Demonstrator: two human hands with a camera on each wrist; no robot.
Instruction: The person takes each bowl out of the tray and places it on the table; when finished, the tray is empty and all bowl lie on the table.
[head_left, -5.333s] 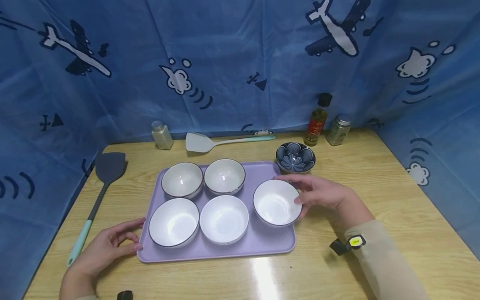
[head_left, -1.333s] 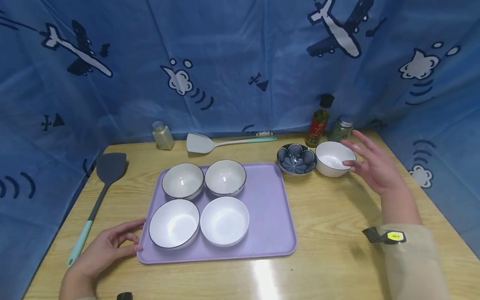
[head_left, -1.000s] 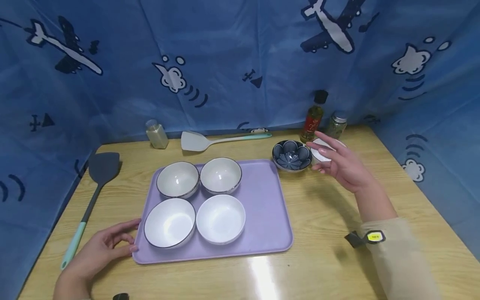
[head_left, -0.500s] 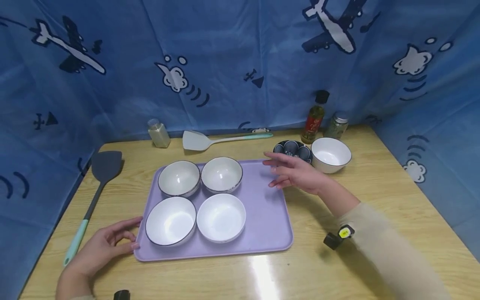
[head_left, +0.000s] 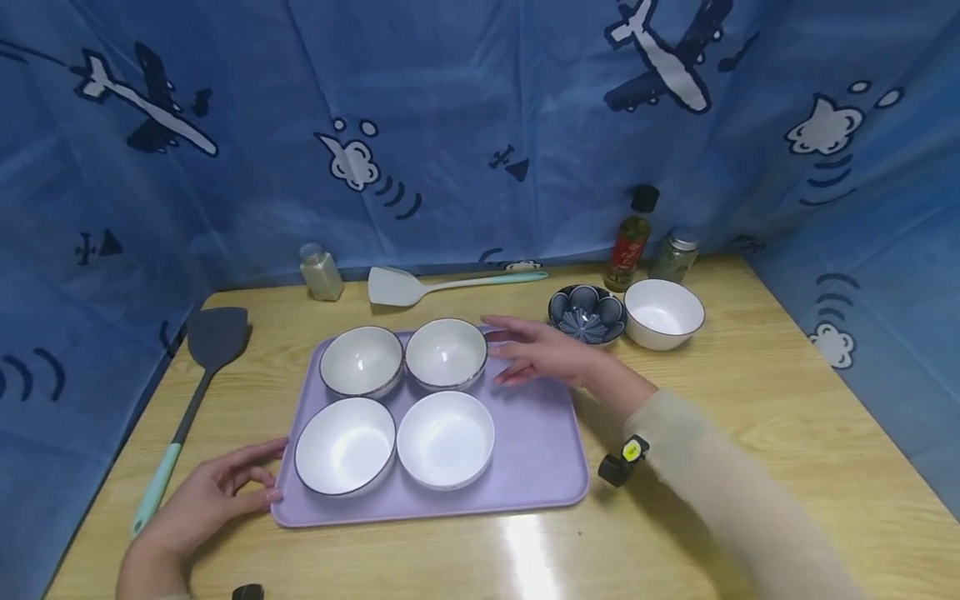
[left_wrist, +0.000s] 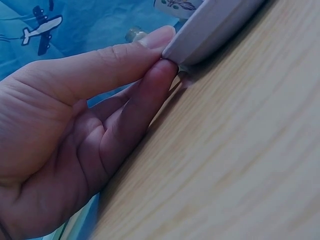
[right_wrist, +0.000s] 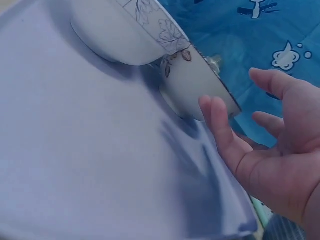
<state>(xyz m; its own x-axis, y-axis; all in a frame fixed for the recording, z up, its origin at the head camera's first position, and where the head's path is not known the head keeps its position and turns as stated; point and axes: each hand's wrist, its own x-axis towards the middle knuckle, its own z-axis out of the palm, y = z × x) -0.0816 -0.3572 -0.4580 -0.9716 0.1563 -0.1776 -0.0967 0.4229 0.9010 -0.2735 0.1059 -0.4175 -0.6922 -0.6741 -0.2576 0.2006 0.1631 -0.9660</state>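
Note:
My left hand (head_left: 213,500) pinches the left rim of a lilac tray (head_left: 536,467) between thumb and fingers; the left wrist view shows the tray edge (left_wrist: 200,40) in that pinch. Two rows of white bowls stand on the tray. My right hand (head_left: 551,354) reaches over the tray's back right part, fingers spread and holding nothing. Its fingertips are beside the dark-rimmed back right bowl (head_left: 446,354); whether they touch it I cannot tell. In front of that one stands the front right bowl (head_left: 446,437). On the left are the back left bowl (head_left: 362,360) and front left bowl (head_left: 345,446).
Right of the tray stand a dark blue patterned bowl (head_left: 585,317) and another white bowl (head_left: 663,315). Behind them are an oil bottle (head_left: 628,250) and a spice jar (head_left: 675,257). A white turner (head_left: 397,288), a shaker (head_left: 322,273) and a grey turner (head_left: 213,337) lie around.
A white bowl has gone from the tray to beside the blue bowl, released by my right hand. That hand has since moved left to the back right bowl. The left hand stays at the rim.

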